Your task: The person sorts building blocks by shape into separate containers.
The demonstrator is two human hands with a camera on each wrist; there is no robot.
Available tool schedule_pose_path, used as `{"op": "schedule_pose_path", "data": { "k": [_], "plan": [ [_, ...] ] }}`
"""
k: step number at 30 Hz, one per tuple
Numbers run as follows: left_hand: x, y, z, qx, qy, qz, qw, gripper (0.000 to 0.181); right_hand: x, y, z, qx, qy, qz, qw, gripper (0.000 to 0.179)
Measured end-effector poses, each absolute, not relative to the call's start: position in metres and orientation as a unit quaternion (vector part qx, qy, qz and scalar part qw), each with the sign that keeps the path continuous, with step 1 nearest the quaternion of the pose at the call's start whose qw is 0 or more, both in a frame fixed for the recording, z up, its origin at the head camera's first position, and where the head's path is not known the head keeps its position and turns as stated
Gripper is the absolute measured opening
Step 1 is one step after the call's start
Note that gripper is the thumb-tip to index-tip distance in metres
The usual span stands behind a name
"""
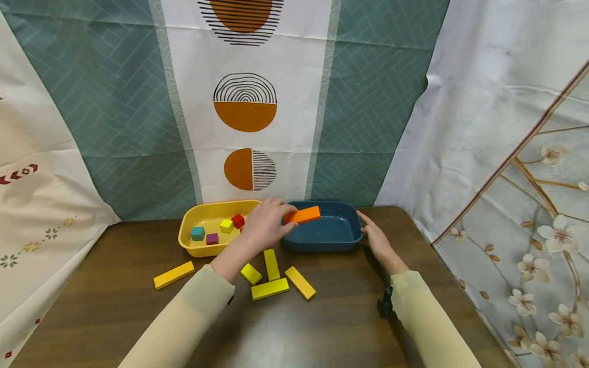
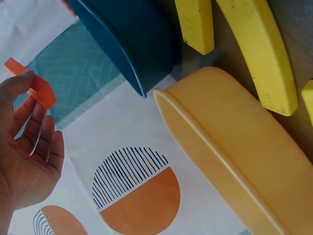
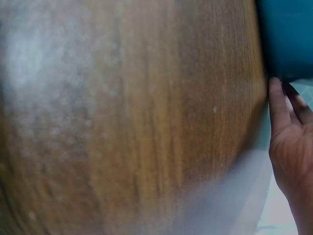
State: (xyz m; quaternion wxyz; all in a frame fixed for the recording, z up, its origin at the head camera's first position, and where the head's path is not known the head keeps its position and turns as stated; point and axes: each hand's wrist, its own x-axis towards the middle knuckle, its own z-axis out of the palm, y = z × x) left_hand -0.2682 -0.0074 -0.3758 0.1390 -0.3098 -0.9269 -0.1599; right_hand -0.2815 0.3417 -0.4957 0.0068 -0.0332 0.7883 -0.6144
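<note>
With the fingers of our left hand (image 1: 268, 221) we pinch the orange block (image 1: 307, 214) above the left part of the blue bin (image 1: 333, 230). Our right hand (image 1: 379, 241) touches the bin's right end, fingers nearly straight. We should probably steady the bin there, lower the block below the rim, then release.
</note>
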Motion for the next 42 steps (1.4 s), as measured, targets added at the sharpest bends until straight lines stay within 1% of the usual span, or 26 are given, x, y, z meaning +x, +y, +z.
{"op": "schedule_pose_path", "data": {
  "k": [2,6,11,16,22,27,36,42],
  "plan": [
    [-0.271,-0.005,-0.374,-0.306,-0.929,-0.157,0.138,0.036,-0.286,0.344,-0.504,-0.032,0.794,-0.607,-0.001,0.061],
    [-0.278,0.0,-0.374,-0.296,-0.933,-0.154,0.134,0.036,-0.286,0.343,-0.503,-0.035,0.803,-0.594,-0.012,0.061],
    [-0.287,0.007,-0.381,-0.288,-0.941,-0.132,0.116,0.037,-0.287,0.343,-0.505,-0.038,0.807,-0.589,-0.021,0.062],
    [-0.294,0.013,-0.391,-0.278,-0.947,-0.13,0.098,0.035,-0.287,0.344,-0.505,-0.039,0.809,-0.586,-0.019,0.062],
    [-0.302,0.018,-0.401,-0.268,-0.951,-0.126,0.09,0.034,-0.284,0.342,-0.506,-0.032,0.802,-0.597,-0.01,0.061],
    [-0.305,0.02,-0.407,-0.261,-0.955,-0.12,0.081,0.033,-0.284,0.341,-0.507,-0.032,0.799,-0.6,-0.009,0.062],
    [-0.307,0.024,-0.417,-0.259,-0.956,-0.11,0.082,0.032,-0.286,0.342,-0.508,-0.029,0.804,-0.594,-0.018,0.063],
    [-0.306,0.026,-0.423,-0.258,-0.957,-0.103,0.079,0.032,-0.284,0.343,-0.505,-0.035,0.805,-0.593,-0.014,0.062]
  ]
}}
